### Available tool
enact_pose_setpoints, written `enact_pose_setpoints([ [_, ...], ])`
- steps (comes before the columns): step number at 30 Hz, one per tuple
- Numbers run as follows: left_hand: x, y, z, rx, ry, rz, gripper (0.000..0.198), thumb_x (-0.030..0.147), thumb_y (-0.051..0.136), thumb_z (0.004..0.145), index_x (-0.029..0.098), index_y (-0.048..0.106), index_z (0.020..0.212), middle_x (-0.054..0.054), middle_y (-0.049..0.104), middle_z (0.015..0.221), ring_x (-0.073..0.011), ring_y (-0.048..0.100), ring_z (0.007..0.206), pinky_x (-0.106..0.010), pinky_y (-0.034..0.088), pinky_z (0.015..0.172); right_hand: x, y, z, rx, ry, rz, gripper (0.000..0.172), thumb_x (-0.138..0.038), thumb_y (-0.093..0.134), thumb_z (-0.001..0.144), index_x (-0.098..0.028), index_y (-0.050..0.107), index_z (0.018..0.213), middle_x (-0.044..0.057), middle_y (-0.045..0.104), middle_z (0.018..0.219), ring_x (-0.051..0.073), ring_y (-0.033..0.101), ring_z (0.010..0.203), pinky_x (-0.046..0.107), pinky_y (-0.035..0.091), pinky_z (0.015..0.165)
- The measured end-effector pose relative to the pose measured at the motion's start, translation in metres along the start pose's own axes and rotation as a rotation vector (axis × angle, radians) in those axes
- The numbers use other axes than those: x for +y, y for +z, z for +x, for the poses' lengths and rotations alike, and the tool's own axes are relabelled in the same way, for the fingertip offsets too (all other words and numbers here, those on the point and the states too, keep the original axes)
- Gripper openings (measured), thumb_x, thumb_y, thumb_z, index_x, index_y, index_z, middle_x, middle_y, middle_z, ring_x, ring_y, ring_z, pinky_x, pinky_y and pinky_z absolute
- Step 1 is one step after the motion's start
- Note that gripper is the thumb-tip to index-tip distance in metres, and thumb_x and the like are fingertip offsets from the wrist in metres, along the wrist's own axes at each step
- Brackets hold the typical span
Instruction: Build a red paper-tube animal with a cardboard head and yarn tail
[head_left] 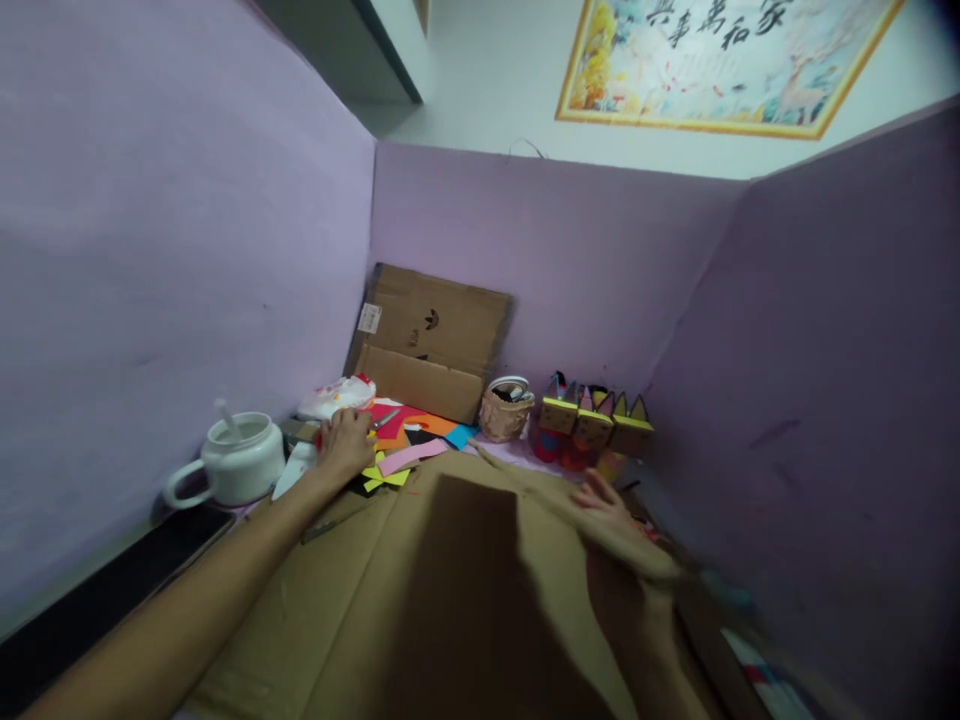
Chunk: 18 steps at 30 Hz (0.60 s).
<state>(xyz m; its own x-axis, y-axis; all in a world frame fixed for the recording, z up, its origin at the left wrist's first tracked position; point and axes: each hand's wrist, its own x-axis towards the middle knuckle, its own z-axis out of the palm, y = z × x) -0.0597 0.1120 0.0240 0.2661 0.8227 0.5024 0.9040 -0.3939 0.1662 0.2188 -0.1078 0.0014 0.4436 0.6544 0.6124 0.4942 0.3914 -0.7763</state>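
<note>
My left hand [346,442] reaches to the back left, its fingers curled down around a pair of scissors or a similar tool with red handles, beside the coloured paper [412,455]; a metal blade [385,419] shows just past the fingers. At the right, my right hand [606,503] is blurred, with its fingers apart near the edge of a raised cardboard flap [555,495]. A large brown cardboard sheet [352,590] lies in front of me, with a dark shadow over its middle.
A white mug [244,460] with a stick stands at the left, near a black flat object [112,590]. Folded cardboard [442,330] leans on the back wall. A small basket [505,412] and several yellow-edged crafts [594,428] stand behind the sheet. Purple walls enclose three sides.
</note>
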Motion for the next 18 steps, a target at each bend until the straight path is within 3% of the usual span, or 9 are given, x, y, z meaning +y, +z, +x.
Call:
enact_pose_setpoints([
  [3,0.010,-0.008,-0.018,0.043,0.076,-0.064,0.025,0.018,0.047,0.077,0.015,0.060,0.098,-0.013,0.058,0.100,-0.0273,0.050,0.102,-0.041,0.039,0.088,0.000,0.012,-0.004,-0.341,-0.230,0.013,0.017,-0.045,0.058,0.074,-0.033,0.070,0.077,0.002,0.072,0.089,0.024,0.063,0.096,0.051,0.031,0.102],
  [5,0.023,-0.020,-0.039,0.061,0.174,-0.132,0.024,0.018,0.045,0.079,0.016,0.061,0.097,-0.011,0.059,0.106,-0.0241,0.048,0.108,-0.039,0.036,0.095,-0.003,0.011,-0.017,-0.599,-0.336,-0.092,0.017,-0.038,0.059,0.075,-0.033,0.069,0.089,0.003,0.069,0.102,0.024,0.057,0.108,0.053,0.027,0.103],
  [7,0.039,-0.032,-0.064,0.081,0.331,-0.298,0.022,0.022,0.042,0.083,0.015,0.061,0.093,-0.010,0.062,0.100,-0.0220,0.052,0.103,-0.037,0.040,0.092,-0.005,0.003,-0.032,-0.784,-0.316,-0.316,0.037,-0.022,0.056,0.076,-0.033,0.060,0.112,0.005,0.058,0.124,0.025,0.040,0.126,0.057,0.023,0.103],
  [8,0.048,-0.037,-0.076,0.029,0.434,-0.409,0.023,0.022,0.041,0.085,0.015,0.061,0.094,-0.010,0.063,0.100,-0.0203,0.054,0.099,-0.034,0.043,0.089,-0.007,-0.003,-0.039,-0.835,-0.276,-0.440,0.050,-0.013,0.052,0.075,-0.032,0.053,0.122,0.005,0.049,0.133,0.025,0.032,0.131,0.058,0.021,0.104],
  [11,0.072,-0.046,-0.106,-0.191,0.672,-0.463,0.031,0.023,0.038,0.086,0.016,0.060,0.105,-0.011,0.061,0.114,-0.0221,0.052,0.110,-0.038,0.041,0.095,-0.012,-0.020,-0.051,-0.800,-0.195,-0.688,0.074,0.004,0.040,0.065,-0.026,0.040,0.133,0.008,0.038,0.141,0.024,0.028,0.132,0.059,0.018,0.104],
  [13,0.087,-0.047,-0.120,-0.360,0.696,-0.374,0.039,0.028,0.037,0.087,0.015,0.055,0.118,-0.014,0.052,0.128,-0.0271,0.044,0.121,-0.046,0.036,0.100,-0.018,-0.025,-0.055,-0.663,-0.156,-0.725,0.066,0.004,0.037,0.068,-0.020,0.046,0.129,0.011,0.044,0.136,0.023,0.033,0.130,0.056,0.022,0.106],
  [15,0.098,-0.045,-0.130,-0.508,0.672,-0.287,0.051,0.037,0.035,0.087,0.012,0.044,0.130,-0.017,0.039,0.138,-0.0310,0.032,0.129,-0.051,0.030,0.103,-0.029,-0.023,-0.060,-0.557,-0.119,-0.690,0.050,-0.004,0.035,0.079,-0.018,0.050,0.125,0.012,0.051,0.130,0.020,0.040,0.126,0.050,0.026,0.107],
  [16,0.103,-0.043,-0.134,-0.562,0.666,-0.258,0.057,0.042,0.034,0.087,0.010,0.038,0.133,-0.018,0.032,0.142,-0.0319,0.026,0.132,-0.053,0.027,0.104,-0.036,-0.018,-0.062,-0.543,-0.101,-0.662,0.044,-0.011,0.034,0.085,-0.017,0.048,0.126,0.012,0.051,0.130,0.019,0.041,0.125,0.048,0.027,0.107],
  [18,0.111,-0.037,-0.141,-0.619,0.685,-0.232,0.065,0.049,0.030,0.086,0.008,0.029,0.137,-0.019,0.021,0.145,-0.0321,0.017,0.134,-0.055,0.022,0.106,-0.049,-0.005,-0.067,-0.633,-0.057,-0.659,0.043,-0.024,0.033,0.091,-0.015,0.040,0.132,0.012,0.043,0.137,0.020,0.035,0.129,0.048,0.025,0.108],
])
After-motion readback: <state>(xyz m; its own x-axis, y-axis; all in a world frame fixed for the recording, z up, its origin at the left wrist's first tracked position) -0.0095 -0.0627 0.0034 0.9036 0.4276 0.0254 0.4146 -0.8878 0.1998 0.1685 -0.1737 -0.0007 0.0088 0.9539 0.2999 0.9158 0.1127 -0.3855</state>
